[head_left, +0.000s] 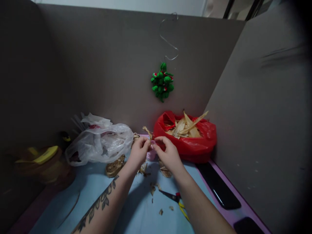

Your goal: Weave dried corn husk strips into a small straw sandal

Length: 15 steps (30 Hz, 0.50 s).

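Observation:
My left hand (140, 148) pinches a short twisted cord of tan dried fibre (147, 131), whose frayed end sticks up above the fingertips. Close beside it, my right hand (168, 150) is closed in a pinch, but what lies between its fingers is too small to make out. Behind and between the hands stands a pink spool (151, 156), partly covered by them. A brown coiled fibre piece (115, 166) lies left of my left wrist. Another brown fibre piece (165, 168) is partly hidden under my right hand.
Scissors (172, 196) with yellow-and-red handles lie by my right forearm, near scattered husk scraps (161, 212). A red bag (195, 148) holds dried husks; a clear plastic bag (102, 144) sits left. A black phone (220, 187) lies right. A green ornament (162, 83) hangs on the back panel.

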Each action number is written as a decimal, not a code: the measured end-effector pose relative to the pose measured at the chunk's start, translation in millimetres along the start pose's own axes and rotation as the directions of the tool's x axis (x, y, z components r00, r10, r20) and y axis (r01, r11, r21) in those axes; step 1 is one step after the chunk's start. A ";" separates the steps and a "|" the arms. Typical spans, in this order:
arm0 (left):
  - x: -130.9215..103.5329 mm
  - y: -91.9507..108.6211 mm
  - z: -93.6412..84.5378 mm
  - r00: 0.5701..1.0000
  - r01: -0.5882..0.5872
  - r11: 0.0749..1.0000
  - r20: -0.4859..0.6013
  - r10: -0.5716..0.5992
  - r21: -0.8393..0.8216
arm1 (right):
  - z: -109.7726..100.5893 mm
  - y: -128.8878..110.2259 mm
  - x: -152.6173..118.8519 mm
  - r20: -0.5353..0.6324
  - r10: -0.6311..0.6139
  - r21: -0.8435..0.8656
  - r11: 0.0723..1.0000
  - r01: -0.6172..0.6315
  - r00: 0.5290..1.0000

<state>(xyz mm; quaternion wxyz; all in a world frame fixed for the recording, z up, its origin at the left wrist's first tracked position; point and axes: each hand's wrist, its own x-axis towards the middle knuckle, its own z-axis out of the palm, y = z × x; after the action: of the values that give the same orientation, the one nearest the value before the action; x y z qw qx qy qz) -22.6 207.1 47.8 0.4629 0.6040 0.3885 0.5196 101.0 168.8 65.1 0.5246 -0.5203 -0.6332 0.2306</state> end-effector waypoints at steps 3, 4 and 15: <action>-3.9 3.1 2.6 0.999 -0.031 0.992 0.046 0.026 0.123 | -3.4 8.1 5.9 0.160 0.125 0.263 0.950 -0.165 0.979; -5.4 4.7 2.8 0.998 -0.051 0.983 0.050 0.042 0.178 | -3.5 10.4 6.7 0.191 0.138 0.294 0.937 -0.191 0.972; -12.3 23.4 -5.3 0.978 -0.197 0.843 0.160 0.133 0.501 | -8.3 13.5 8.8 0.147 0.118 0.268 0.951 -0.154 0.982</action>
<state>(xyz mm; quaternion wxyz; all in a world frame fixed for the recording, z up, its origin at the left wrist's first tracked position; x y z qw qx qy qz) -30.1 189.9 67.2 0.2609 0.7665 0.4312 0.3981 114.9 179.4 60.4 0.5331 -0.4678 -0.5898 0.3862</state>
